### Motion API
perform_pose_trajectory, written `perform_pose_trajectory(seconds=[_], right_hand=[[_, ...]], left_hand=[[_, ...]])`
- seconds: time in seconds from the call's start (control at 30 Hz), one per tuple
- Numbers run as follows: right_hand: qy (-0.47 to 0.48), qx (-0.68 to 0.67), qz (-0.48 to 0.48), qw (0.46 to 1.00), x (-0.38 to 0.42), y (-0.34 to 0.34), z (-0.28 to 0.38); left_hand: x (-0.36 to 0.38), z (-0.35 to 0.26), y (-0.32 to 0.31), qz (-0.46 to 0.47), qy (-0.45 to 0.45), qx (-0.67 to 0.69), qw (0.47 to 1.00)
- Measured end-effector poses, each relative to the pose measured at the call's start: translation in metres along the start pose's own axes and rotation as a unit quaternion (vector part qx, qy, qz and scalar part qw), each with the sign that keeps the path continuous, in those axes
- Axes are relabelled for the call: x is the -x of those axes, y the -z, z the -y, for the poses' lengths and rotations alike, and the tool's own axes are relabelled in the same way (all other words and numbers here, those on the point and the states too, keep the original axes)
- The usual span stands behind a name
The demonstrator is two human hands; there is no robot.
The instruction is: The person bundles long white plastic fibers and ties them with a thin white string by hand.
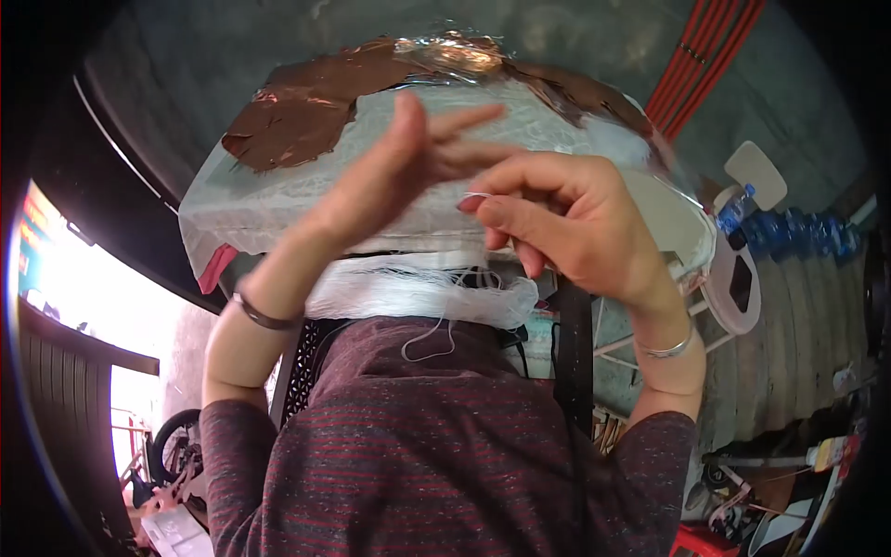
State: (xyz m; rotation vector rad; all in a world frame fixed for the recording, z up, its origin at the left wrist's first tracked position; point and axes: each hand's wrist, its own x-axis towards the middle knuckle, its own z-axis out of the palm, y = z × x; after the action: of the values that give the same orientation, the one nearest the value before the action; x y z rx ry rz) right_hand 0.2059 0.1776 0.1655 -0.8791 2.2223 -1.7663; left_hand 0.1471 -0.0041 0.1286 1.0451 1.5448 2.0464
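Observation:
My left hand [394,172] is raised over the table, its thumb and fingers stretched apart and slightly smeared by motion. Nothing shows in its grip. Close beside it, my right hand [580,223] pinches a fine white thread [478,194] between thumb and forefinger. Below both hands, a thick skein of white thread [408,290] lies across my lap at the table's near edge. One loose strand [429,358] from it loops down over my dark red striped shirt.
A pale lace cloth under clear plastic covers the table [278,209]. Brown crumpled sheets [292,116] lie along its far side. To the right are a white stool with a dark phone [741,282] on it and several blue water bottles [798,232]. Red poles [710,56] stand at upper right.

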Motion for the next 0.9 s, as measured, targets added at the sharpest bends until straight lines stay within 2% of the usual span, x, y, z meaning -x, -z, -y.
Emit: perform_pose_trajectory(seconds=[0.03,0.07,0.1,0.13,0.2,0.23,0.3,0.33,0.37,0.43,0.47,0.5,0.53,0.57,0.6,0.63,0.67,0.73,0.77,0.8,0.83,0.87,0.9], right_hand=[[0.001,0.003,0.006,1.000,-0.003,-0.004,0.002],[0.021,-0.018,-0.041,0.999,-0.003,-0.008,0.003],[0.041,-0.040,-0.088,0.994,-0.003,-0.011,0.005],[0.040,-0.035,-0.081,0.995,-0.002,-0.011,0.002],[0.071,0.084,-0.210,0.972,0.005,-0.001,-0.010],[0.032,0.115,-0.222,0.968,0.010,0.004,-0.013],[-0.009,0.107,-0.188,0.976,0.017,0.018,-0.031],[-0.047,0.100,-0.156,0.982,0.019,0.021,-0.038],[-0.047,0.101,-0.153,0.982,0.021,0.021,-0.040],[-0.155,-0.066,0.037,0.985,0.025,0.018,-0.043],[-0.151,-0.066,0.037,0.986,0.026,0.014,-0.048],[-0.064,-0.235,0.017,0.970,0.026,0.008,-0.055],[0.023,-0.396,-0.004,0.918,0.024,0.002,-0.058],[0.052,-0.429,-0.082,0.898,0.019,-0.001,-0.055],[0.051,-0.430,-0.085,0.898,0.012,-0.004,-0.059],[0.048,-0.215,-0.203,0.954,0.004,-0.006,-0.068],[0.042,0.013,-0.309,0.950,-0.001,-0.006,-0.077],[0.023,0.022,-0.263,0.964,0.010,-0.007,-0.082],[-0.035,-0.084,-0.139,0.986,0.017,-0.004,-0.075],[-0.092,-0.190,-0.013,0.977,0.024,-0.001,-0.069],[-0.069,-0.286,0.027,0.955,0.026,0.004,-0.066],[-0.068,-0.288,0.026,0.955,0.021,0.004,-0.067],[-0.008,-0.214,-0.099,0.972,0.014,0.004,-0.069]], left_hand=[[0.003,0.008,-0.006,0.003,0.037,0.021,0.999],[0.005,0.013,-0.013,0.006,0.073,0.043,0.996],[0.007,0.013,-0.021,0.035,0.075,0.129,0.988],[0.010,0.006,-0.033,-0.123,0.175,0.151,0.965],[0.027,0.014,-0.017,-0.038,0.154,0.118,0.980],[0.033,0.013,-0.013,-0.042,0.154,0.121,0.980],[0.037,0.013,-0.006,-0.094,0.091,0.005,0.991],[0.036,0.013,-0.003,-0.096,0.090,0.007,0.991],[0.034,0.013,0.003,-0.080,0.067,0.061,0.993],[0.031,0.018,0.008,-0.045,0.034,0.135,0.989],[0.029,0.026,0.006,-0.045,0.033,0.132,0.990],[0.026,0.038,0.000,-0.064,-0.027,-0.082,0.994],[0.024,0.050,-0.006,-0.081,-0.086,-0.290,0.950],[0.026,0.062,-0.014,-0.046,-0.089,-0.290,0.952],[0.030,0.071,-0.022,-0.011,-0.092,-0.289,0.953],[0.033,0.062,-0.028,0.003,-0.046,-0.322,0.946],[0.032,0.049,-0.028,0.004,-0.046,-0.323,0.945],[0.027,0.028,-0.016,-0.060,-0.063,-0.289,0.953],[0.021,0.027,-0.003,-0.071,-0.043,-0.292,0.953],[0.019,0.034,-0.001,-0.073,-0.037,-0.291,0.953],[0.013,0.045,-0.001,-0.053,-0.049,-0.311,0.948],[0.005,0.058,-0.003,-0.031,-0.063,-0.334,0.940],[0.006,0.081,-0.015,-0.052,-0.082,-0.335,0.937]])
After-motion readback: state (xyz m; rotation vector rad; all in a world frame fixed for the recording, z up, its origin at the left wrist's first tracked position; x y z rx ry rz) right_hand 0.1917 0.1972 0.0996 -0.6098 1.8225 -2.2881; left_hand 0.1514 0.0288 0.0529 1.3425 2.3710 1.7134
